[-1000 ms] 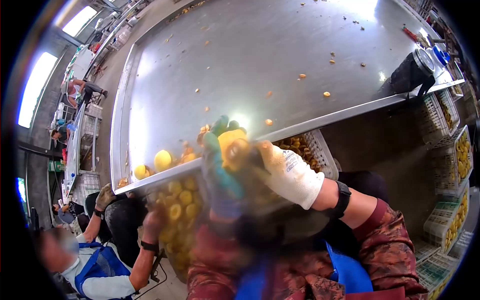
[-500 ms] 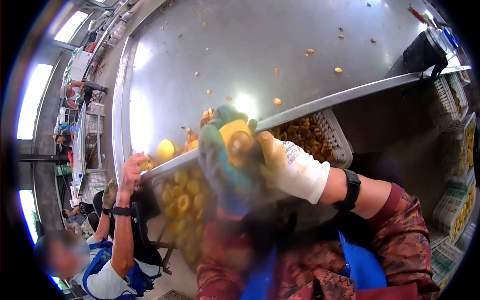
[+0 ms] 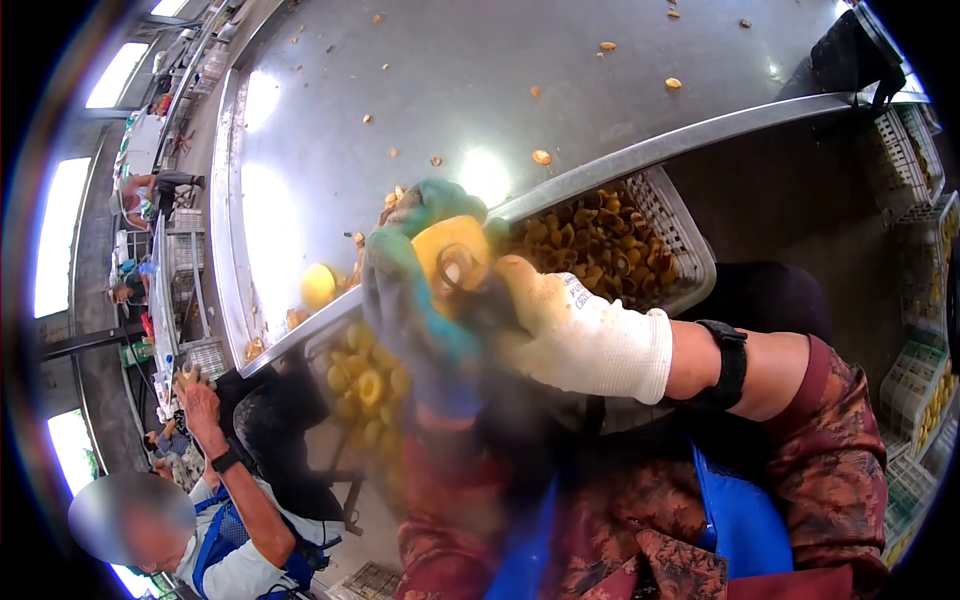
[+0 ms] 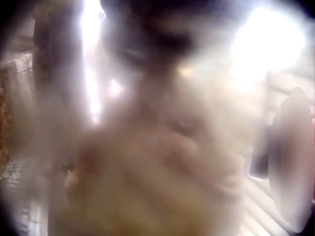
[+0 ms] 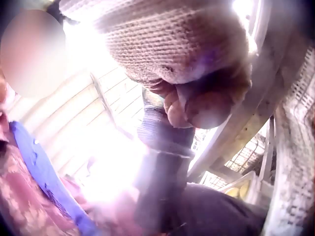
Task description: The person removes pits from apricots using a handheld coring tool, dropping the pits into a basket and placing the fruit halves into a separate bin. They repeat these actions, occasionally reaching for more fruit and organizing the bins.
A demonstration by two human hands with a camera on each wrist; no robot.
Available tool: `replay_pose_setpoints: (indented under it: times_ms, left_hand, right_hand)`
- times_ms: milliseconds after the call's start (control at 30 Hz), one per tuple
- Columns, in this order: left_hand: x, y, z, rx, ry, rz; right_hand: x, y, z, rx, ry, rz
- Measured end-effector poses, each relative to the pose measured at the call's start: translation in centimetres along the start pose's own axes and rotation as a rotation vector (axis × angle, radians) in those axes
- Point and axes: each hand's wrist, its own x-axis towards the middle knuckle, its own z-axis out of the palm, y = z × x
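My left hand (image 3: 395, 275), in a green and grey glove, holds a yellow peach (image 3: 438, 240) just over the table's near edge. The peach's cut side, with the brown pit (image 3: 453, 271) showing, faces my right hand (image 3: 570, 325). That hand wears a white knit glove, and its curled fingers grip a tool with a rounded brown handle end (image 5: 209, 109). A dark, thin curved edge of the tool lies around the pit. Most of the tool is hidden by the glove and blur. The left wrist view is too blurred to show the fingers.
A metal table (image 3: 480, 80) with scattered pits spreads ahead. Under its edge stand a white crate (image 3: 690, 240) of brown scraps and a blurred container of yellow peach halves (image 3: 365, 385). Another whole peach (image 3: 319, 287) lies at the table edge. A seated person (image 3: 240, 530) works at left.
The head view has shifted, bringing more of the scrap crate into sight. My hands stay together at the peach. The neighbour's hand reached the table edge, then drew back.
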Motion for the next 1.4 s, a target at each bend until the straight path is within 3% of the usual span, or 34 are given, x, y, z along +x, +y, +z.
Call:
replay_pose_setpoints:
  times_ms: [67,133,200,300,400,500,600,700,800,900,1000,1100,1233,1333,1400]
  left_hand:
    - [0.1,-0.4,0.2,-0.115,-0.021,0.05]
    - [0.1,-0.2,0.5,-0.349,-0.032,-0.055]
    - [0.3,1.1,0.4,-0.58,-0.07,-0.279]
    - [1.2,2.2,-0.6,-0.776,-0.196,-0.5]
    - [1.0,1.2,-0.4,-0.867,-0.225,-0.554]
    - [0.9,1.2,-0.1,-0.857,-0.204,-0.487]
    - [0.7,1.5,-0.1,-0.867,-0.186,-0.525]
    - [0.8,1.1,-0.4,-0.828,-0.237,-0.565]
    - [1.2,0.1,-1.3,-0.66,-0.345,-0.554]
    - [0.8,0.2,-1.1,-0.671,-0.316,-0.495]
    - [0.7,-0.3,-1.1,-0.643,-0.302,-0.404]
    - [0.7,0.2,-0.8,-0.63,-0.295,-0.379]
    - [1.3,-0.5,-1.6,-0.531,-0.433,-0.435]
    - [1.1,0.9,-1.1,-0.667,-0.351,-0.56]
    - [0.8,1.0,-0.7,-0.638,-0.29,-0.441]
  right_hand:
    - [-0.3,0.6,0.3,-0.016,0.0,0.022]
    - [-0.5,0.9,0.4,-0.032,-0.012,0.056]
    - [-0.7,1.0,0.4,-0.049,-0.038,0.105]
    - [-1.0,1.8,0.7,-0.054,0.019,-0.015]
    - [-0.6,-3.0,-2.1,0.324,-0.273,0.499]
    - [-0.5,-3.3,-2.5,0.547,-0.363,0.52]
    - [-0.7,-2.5,-1.5,0.31,-0.245,0.473]
    - [-0.7,-2.7,-1.7,0.269,-0.291,0.508]
    - [-0.5,-3.6,-2.4,0.509,-0.383,0.574]
    - [-0.6,-2.8,-1.5,0.279,-0.296,0.541]
    - [-0.6,-3.0,-2.3,0.616,-0.397,0.57]
    - [-0.6,-2.7,-1.6,0.447,-0.337,0.57]
    - [-1.1,-2.3,-1.7,0.593,-0.362,0.528]
    - [-1.3,-2.2,-1.6,0.715,-0.393,0.539]
    - [-1.4,-2.2,-1.5,0.668,-0.335,0.514]
